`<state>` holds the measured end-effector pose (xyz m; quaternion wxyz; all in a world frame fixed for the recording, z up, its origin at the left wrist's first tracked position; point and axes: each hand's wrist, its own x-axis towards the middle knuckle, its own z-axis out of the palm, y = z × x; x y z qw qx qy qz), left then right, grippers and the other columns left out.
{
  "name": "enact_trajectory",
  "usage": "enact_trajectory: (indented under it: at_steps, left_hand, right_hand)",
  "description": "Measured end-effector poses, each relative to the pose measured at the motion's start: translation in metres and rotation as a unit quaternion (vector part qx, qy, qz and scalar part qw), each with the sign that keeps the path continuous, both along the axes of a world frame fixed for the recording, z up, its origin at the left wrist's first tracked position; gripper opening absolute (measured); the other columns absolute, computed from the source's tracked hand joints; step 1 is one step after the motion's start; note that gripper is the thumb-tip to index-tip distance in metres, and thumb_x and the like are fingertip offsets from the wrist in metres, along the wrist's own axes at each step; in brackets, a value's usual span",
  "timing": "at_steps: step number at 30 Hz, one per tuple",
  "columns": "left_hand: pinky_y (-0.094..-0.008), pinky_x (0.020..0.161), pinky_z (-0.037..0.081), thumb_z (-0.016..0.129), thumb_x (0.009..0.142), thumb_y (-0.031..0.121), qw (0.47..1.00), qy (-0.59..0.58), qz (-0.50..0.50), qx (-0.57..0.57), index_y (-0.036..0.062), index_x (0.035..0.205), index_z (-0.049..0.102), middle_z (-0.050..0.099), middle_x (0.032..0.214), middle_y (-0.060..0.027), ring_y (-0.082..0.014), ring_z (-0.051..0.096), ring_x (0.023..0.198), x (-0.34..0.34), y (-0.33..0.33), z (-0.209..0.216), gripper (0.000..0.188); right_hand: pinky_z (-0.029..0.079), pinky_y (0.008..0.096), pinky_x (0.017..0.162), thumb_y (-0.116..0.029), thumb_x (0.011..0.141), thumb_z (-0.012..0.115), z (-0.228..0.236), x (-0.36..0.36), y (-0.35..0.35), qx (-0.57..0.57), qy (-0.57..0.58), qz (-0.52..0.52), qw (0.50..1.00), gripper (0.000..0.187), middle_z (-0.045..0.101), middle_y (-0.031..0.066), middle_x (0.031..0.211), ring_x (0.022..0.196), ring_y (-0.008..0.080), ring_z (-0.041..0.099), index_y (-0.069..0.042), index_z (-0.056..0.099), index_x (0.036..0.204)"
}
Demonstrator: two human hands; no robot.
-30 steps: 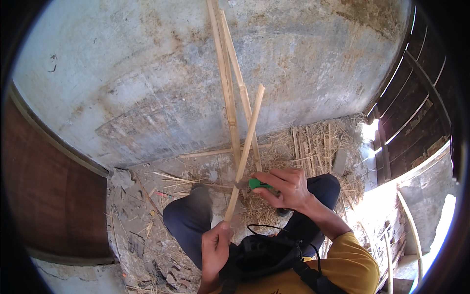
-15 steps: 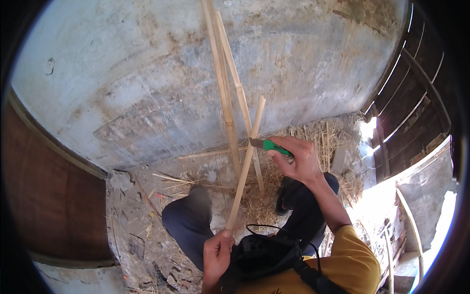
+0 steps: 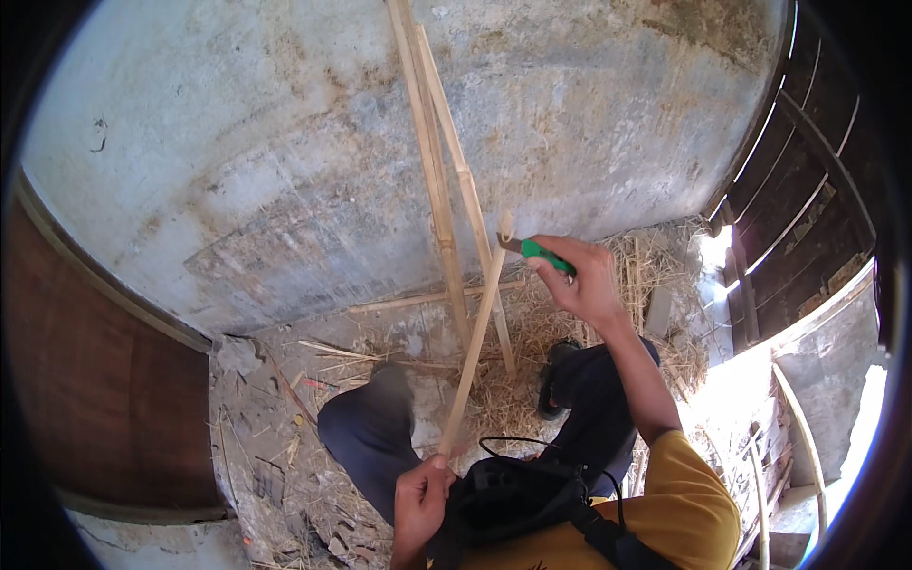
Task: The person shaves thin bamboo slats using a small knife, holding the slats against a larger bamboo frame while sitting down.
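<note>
My left hand (image 3: 421, 499) grips the lower end of a flat, pale bamboo strip (image 3: 475, 359), which slants up and away to the right in front of me. Closed around the green handle of a utility knife (image 3: 545, 256) is my right hand (image 3: 584, 285). The knife's dark blade lies across the strip near its far end. A pale curl of shaving (image 3: 506, 225) stands at the blade; its exact shape is blurred. Both hands are well apart, the right one farther out.
Long bamboo strips (image 3: 440, 180) lean against the stained wall (image 3: 313, 171). Straw and shavings (image 3: 518, 404) litter the ground between my feet. A brown wooden panel (image 3: 104, 380) stands at left, dark slats (image 3: 798, 180) at right. A black bag (image 3: 503, 503) rests at my waist.
The knife in my right hand has slid outward along the bamboo strip, from about its upper middle to near its far end. My left hand has stayed almost in place.
</note>
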<state>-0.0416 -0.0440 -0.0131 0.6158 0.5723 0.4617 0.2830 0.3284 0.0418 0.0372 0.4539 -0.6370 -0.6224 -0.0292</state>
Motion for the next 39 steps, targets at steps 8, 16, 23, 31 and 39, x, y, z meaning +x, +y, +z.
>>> enact_trajectory:
  at_steps: [8,16,23,31,39]
  left_hand:
    - [-0.0223,0.054,0.036,0.048,0.121,0.029,0.999,0.009,-0.048,0.019,-0.0069,0.126,0.076,0.051,0.072,0.0059,-0.0013,0.040,0.058,-0.018,-0.004,-0.014,0.045]
    - [-0.0232,0.052,0.039,0.046,0.121,0.029,0.996,-0.004,0.004,-0.089,-0.0020,0.125,0.076,0.052,0.070,0.0038,-0.0035,0.047,0.058,-0.019,0.015,-0.010,0.043]
    - [-0.0250,0.051,0.038,0.046,0.121,0.030,0.999,0.011,-0.021,-0.030,-0.0001,0.122,0.076,0.051,0.068,0.0040,-0.0047,0.046,0.056,0.011,0.044,-0.025,0.042]
    - [-0.0464,0.060,0.049,0.057,0.114,0.023,0.954,0.220,0.015,0.201,-0.0031,0.109,0.075,0.058,0.071,-0.0254,-0.0324,0.061,0.057,0.027,0.063,-0.054,0.032]
    - [-0.0237,0.044,0.039,0.042,0.121,0.040,0.995,-0.021,-0.034,-0.093,-0.0023,0.126,0.069,0.050,0.066,0.0018,-0.0052,0.043,0.048,0.017,0.067,-0.014,0.050]
  right_hand:
    - [0.050,0.0371,0.059,-0.033,0.103,0.075,-0.010,0.036,0.028,-0.039,0.047,-0.114,0.992,0.030,0.073,0.0123,0.078,0.063,0.0241,0.066,-0.008,0.083,0.117]
    - [0.055,0.0418,0.072,-0.039,0.102,0.073,-0.034,0.088,0.030,-0.217,0.053,-0.119,0.967,0.032,0.076,0.0137,0.083,0.077,0.0265,0.072,-0.012,0.083,0.118]
    - [0.061,0.0517,0.091,-0.037,0.094,0.079,-0.066,0.075,0.029,-0.352,-0.115,-0.063,0.927,0.032,0.081,0.0174,0.101,0.100,0.0384,0.077,-0.014,0.084,0.115]
    - [0.060,0.0459,0.085,-0.045,0.099,0.075,-0.042,0.060,0.022,-0.339,-0.033,-0.043,0.939,0.036,0.079,0.0146,0.089,0.087,0.0342,0.077,-0.012,0.083,0.110]
    - [0.048,0.0309,0.069,-0.041,0.106,0.074,-0.043,0.046,0.019,-0.123,0.317,0.060,0.938,0.033,0.068,-0.0002,0.075,0.075,0.0098,0.062,-0.009,0.079,0.115]
